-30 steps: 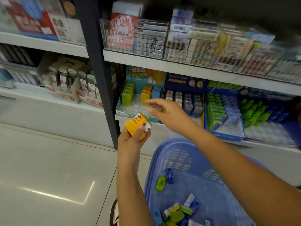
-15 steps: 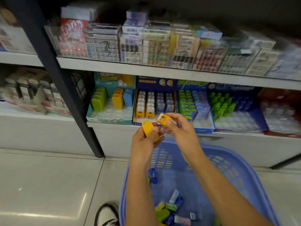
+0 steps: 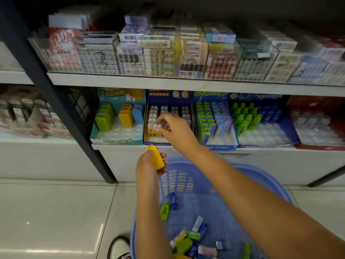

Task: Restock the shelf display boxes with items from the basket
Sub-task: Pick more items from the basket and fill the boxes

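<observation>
My left hand [image 3: 149, 166] grips a yellow eraser-like case [image 3: 156, 159] just above the far rim of the blue basket [image 3: 240, 168]. My right hand [image 3: 174, 128] reaches into the dark blue display box [image 3: 169, 95] on the lower shelf. Its fingertips pinch a small yellow and white item [image 3: 153, 130] at the front of the box's left row. Several loose items [image 3: 188, 243] in green, blue, yellow and pink lie in the basket's bottom. A teal display box [image 3: 119, 141] to the left holds green, yellow and blue cases.
Right of the dark blue box stand a box of green and blue packs [image 3: 212, 118] and one of green and blue bottles [image 3: 248, 118]. A black upright post [image 3: 56, 101] divides the shelving. The upper shelf [image 3: 186, 82] overhangs the boxes. A shoe [image 3: 120, 246] rests on the tiled floor.
My right hand took the small yellow and white item from beside my left hand and moved it up into the dark blue box. My left hand stays low with the yellow case.
</observation>
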A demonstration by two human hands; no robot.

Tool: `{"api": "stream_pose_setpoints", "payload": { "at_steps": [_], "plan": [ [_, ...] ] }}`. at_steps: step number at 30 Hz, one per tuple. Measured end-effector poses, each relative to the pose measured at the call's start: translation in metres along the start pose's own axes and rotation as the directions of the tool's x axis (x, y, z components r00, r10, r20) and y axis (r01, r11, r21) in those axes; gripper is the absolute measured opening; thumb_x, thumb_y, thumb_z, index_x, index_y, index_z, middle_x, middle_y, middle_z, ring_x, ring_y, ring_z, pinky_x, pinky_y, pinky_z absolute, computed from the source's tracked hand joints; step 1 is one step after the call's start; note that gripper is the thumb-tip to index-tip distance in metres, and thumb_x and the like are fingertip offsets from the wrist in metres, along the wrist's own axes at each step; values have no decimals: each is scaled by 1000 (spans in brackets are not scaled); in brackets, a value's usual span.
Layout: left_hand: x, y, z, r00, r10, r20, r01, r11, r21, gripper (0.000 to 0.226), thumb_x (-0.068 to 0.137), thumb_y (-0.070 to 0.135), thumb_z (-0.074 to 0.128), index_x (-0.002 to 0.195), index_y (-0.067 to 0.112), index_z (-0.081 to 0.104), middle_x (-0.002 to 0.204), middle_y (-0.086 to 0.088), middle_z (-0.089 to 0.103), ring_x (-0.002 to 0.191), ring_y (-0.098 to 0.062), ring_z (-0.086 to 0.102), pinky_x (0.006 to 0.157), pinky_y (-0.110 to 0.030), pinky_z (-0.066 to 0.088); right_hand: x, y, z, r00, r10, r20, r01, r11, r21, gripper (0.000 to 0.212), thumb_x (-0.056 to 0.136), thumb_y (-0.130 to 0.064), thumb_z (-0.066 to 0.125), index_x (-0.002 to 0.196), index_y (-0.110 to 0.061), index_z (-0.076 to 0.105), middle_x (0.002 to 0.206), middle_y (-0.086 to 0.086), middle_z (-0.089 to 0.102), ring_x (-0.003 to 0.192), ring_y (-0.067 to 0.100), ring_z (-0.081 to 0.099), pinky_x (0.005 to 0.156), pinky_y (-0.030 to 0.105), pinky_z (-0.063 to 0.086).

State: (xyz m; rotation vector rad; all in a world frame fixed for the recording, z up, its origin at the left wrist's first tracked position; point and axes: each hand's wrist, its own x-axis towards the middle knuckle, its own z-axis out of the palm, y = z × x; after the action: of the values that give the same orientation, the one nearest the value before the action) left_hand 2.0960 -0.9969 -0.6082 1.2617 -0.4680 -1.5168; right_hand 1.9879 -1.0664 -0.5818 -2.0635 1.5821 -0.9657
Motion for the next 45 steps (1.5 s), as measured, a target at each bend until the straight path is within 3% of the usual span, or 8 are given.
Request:
{"api": "stream_pose_setpoints", "payload": {
  "at_steps": [13, 17, 22, 25, 29, 33, 36, 45],
  "plan": [
    [10, -2, -15, 996, 58, -74, -56, 998, 26, 18, 97, 14, 46, 85, 18, 59, 60, -1, 65, 57, -14, 60, 53, -26, 47, 8, -3, 23, 996, -31, 80, 44, 985, -169, 14, 89, -15, 60, 94, -2, 64, 113, 15, 49, 92, 31, 57, 83, 42, 46],
    [6, -3, -24, 989, 147, -12, -145, 987, 73, 12, 95, 15, 55, 90, 24, 62, 83, -4, 70, 72, -11, 69, 62, -25, 53, 14, -12, 13, 989, -33, 144, 62, 977, -205, 13, 89, -9, 59, 95, 1, 64, 115, 15, 49, 95, 27, 56, 75, 10, 36],
    [4, 4, -39, 947, 321, 34, -322, 938, 129, 13, 87, 15, 66, 97, 23, 66, 89, 3, 73, 89, -14, 71, 77, -26, 57, -6, -32, 2, 987, 17, 158, -35, 993, 111, 22, 93, -25, 57, 111, -14, 63, 102, -3, 56, 77, 5, 53, 71, 11, 41],
    [3, 12, -49, 920, 381, 88, -388, 918, 86, 21, 84, 23, 68, 104, 15, 69, 96, -2, 74, 94, -16, 70, 78, -23, 57, -17, -42, -1, 934, 16, 356, -139, 936, 323, 22, 86, -26, 67, 108, -21, 65, 96, -5, 66, 75, 11, 64, 70, 21, 55],
    [8, 27, -53, 881, 464, 93, -471, 878, 87, 27, 92, 19, 58, 117, 11, 64, 108, -2, 70, 101, -13, 67, 81, -20, 54, -8, -56, 10, 955, 27, 294, -139, 920, 366, 24, 80, -16, 73, 101, -24, 63, 95, 0, 65, 76, 19, 67, 74, 31, 58],
    [25, 45, -56, 784, 620, 28, -554, 680, 480, 35, 97, 21, 49, 132, 17, 51, 124, 7, 57, 111, -1, 54, 88, -10, 39, 24, -66, 21, 998, 52, 30, -58, 965, 255, 19, 80, -13, 71, 96, -19, 62, 84, -10, 61, 74, 5, 58, 69, 16, 50],
    [37, 53, -59, 772, 629, 91, -520, 542, 660, 38, 97, 22, 50, 135, 17, 49, 136, 1, 51, 124, -12, 46, 96, -17, 33, 47, -74, 29, 1000, 17, 7, -18, 993, 119, 20, 86, -15, 63, 106, -20, 64, 98, -3, 65, 86, 10, 58, 79, 26, 49],
    [52, 87, -70, 860, 486, 157, -511, 830, 224, 33, 89, 9, 61, 120, 20, 63, 110, -6, 69, 99, -18, 67, 71, -21, 55, 59, -81, 33, 982, 34, 185, -82, 963, 258, 16, 73, -24, 80, 84, -19, 71, 82, -2, 70, 80, 12, 64, 72, 28, 52]
  ]
}}
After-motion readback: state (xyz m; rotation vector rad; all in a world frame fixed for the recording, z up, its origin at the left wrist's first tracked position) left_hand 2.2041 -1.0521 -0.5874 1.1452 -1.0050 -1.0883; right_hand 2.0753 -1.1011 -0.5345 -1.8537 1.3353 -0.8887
